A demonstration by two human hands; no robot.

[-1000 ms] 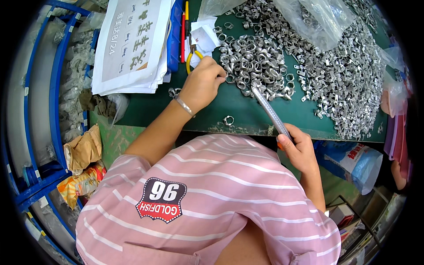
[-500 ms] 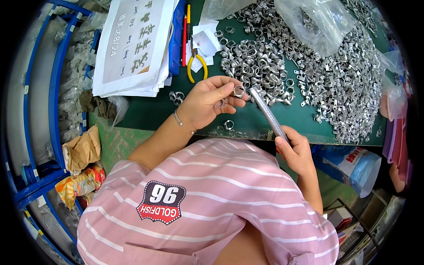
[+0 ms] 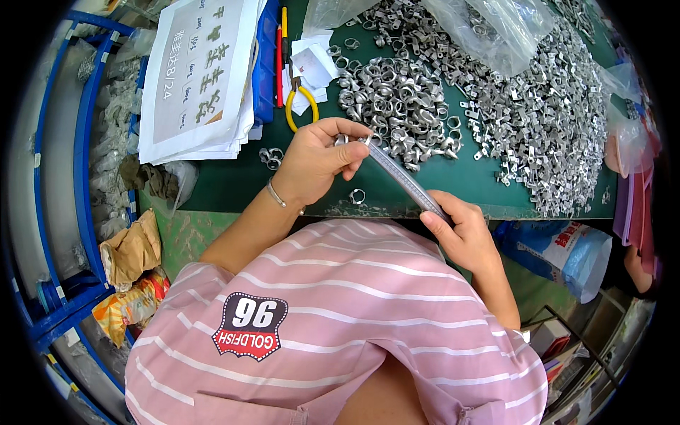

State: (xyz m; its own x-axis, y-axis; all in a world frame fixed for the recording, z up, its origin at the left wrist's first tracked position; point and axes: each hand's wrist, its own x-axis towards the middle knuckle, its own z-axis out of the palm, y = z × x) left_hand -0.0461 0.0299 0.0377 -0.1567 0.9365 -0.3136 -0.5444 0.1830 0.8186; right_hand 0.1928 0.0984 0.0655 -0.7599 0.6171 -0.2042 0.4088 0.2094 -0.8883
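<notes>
Silver metal rings (image 3: 397,95) heaped on a green table (image 3: 234,180), yellow-handled pliers (image 3: 297,106), pink white-striped shirt (image 3: 340,312).

**Metal, paper and plastic under my hands**

My left grip (image 3: 316,161) and right grip (image 3: 460,234) hold a thin, shiny metal rod (image 3: 404,178). The piled rings (image 3: 400,99) and small brackets (image 3: 545,120) gleam silvery. The tabletop (image 3: 234,184) is matt green, scuffed at its edge. The papers (image 3: 198,71) look matt; the plastic bag (image 3: 496,25) is clear and glossy.

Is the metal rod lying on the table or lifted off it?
Lifted: the right hand grips the rod's lower end, the left hand its upper tip.
</notes>
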